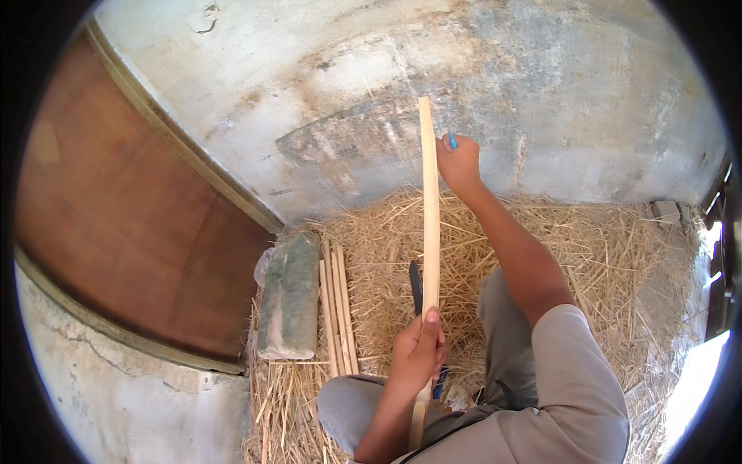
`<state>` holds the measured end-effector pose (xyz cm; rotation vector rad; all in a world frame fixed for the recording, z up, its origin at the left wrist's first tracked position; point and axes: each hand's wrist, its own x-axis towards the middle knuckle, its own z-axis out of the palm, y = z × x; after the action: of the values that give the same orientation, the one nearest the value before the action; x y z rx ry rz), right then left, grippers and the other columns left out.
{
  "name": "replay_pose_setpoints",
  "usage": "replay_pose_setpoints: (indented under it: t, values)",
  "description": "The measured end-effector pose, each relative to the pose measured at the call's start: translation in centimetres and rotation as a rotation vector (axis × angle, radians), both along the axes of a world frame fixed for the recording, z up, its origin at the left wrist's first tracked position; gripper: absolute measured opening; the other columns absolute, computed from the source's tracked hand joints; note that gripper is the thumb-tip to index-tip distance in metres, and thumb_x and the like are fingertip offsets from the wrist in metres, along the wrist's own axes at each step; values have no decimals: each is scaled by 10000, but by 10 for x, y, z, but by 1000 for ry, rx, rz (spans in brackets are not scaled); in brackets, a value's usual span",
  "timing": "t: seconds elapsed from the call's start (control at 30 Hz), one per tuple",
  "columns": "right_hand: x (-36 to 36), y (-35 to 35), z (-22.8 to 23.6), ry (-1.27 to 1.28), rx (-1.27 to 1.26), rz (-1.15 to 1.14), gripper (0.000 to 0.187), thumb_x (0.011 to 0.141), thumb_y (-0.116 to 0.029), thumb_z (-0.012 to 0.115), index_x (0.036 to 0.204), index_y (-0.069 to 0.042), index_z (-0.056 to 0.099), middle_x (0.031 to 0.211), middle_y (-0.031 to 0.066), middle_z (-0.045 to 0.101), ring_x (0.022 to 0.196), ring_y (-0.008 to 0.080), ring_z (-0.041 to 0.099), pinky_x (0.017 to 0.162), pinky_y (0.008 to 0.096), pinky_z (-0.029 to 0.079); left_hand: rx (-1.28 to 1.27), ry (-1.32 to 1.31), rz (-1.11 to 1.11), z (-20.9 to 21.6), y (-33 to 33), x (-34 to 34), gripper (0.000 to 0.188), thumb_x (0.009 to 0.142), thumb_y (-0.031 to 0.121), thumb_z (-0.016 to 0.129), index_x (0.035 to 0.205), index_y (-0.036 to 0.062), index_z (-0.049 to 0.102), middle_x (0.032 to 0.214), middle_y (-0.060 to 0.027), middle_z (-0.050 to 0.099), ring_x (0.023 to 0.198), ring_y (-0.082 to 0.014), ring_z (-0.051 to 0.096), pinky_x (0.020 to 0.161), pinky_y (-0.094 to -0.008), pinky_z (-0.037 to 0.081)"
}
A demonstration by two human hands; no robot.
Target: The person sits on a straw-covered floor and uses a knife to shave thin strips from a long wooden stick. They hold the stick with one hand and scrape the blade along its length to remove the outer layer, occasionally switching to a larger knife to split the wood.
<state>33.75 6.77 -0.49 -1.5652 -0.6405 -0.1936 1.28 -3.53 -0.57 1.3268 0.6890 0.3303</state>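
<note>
A long, pale, flat strip of wood or bamboo (430, 224) stands lengthwise in front of me, its far end near the wall. My left hand (417, 349) is closed round its lower part, thumb on top. My right hand (461, 161) is a fist beside the strip's far end. A small blue object (452, 141) pokes out of that fist; its kind is hidden. Behind the strip, just beyond my left hand, shows a dark knife blade (416, 288). Whether the left hand touches the knife cannot be seen.
Straw (610, 255) covers the floor. To the left lie several thin pale sticks (337, 305) beside a greenish-grey block (289, 305). A stained wall (541, 100) rises ahead, and a brown door panel (147, 209) stands at left. A brick-like piece (665, 211) sits at far right.
</note>
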Motion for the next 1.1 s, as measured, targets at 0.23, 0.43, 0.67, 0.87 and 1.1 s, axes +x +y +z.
replay_pose_setpoints:
  t: [0.23, 0.43, 0.67, 0.87, 1.1]
  values:
    - [-65, -4, 13, -464, 60, 253, 116, 758, -126, 718, 717, -54, 637, 620, 140, 608, 541, 336, 594, 510, 415, 467, 110, -42, 81, 10, 11, -4, 484, 1069, 465, 407, 785, 77, 462, 506, 6, 416, 374, -75, 387, 339, -244, 325]
    - [-74, -20, 38, -552, -284, 193, 44, 741, -134, 711, 734, -91, 701, 637, 98, 655, 572, 296, 652, 530, 408, 508, 251, 4, 130, 7, 5, -7, 477, 1076, 441, 401, 763, 85, 450, 521, 5, 420, 385, -73, 384, 340, -245, 319]
    - [-47, -20, 47, -330, -188, 129, 177, 848, -160, 650, 708, -59, 688, 590, 135, 633, 520, 275, 626, 500, 377, 481, 188, -107, 84, -2, -5, -3, 456, 1079, 403, 419, 742, 97, 442, 545, 15, 417, 409, -71, 378, 354, -238, 299]
    - [24, -28, 42, -40, 26, -253, 189, 821, -111, 636, 675, 7, 611, 569, 150, 577, 515, 217, 558, 534, 370, 443, 362, 28, -122, -2, -55, -8, 356, 1067, 330, 491, 862, 49, 565, 604, 26, 471, 546, -42, 432, 479, -246, 357]
    - [9, -17, 9, -24, 153, 49, 270, 843, -168, 639, 650, 18, 612, 509, 107, 493, 491, 151, 456, 494, 359, 399, 311, -35, 123, 2, -10, -4, 358, 1078, 334, 461, 842, 71, 523, 576, 28, 450, 452, -49, 416, 399, -229, 332]
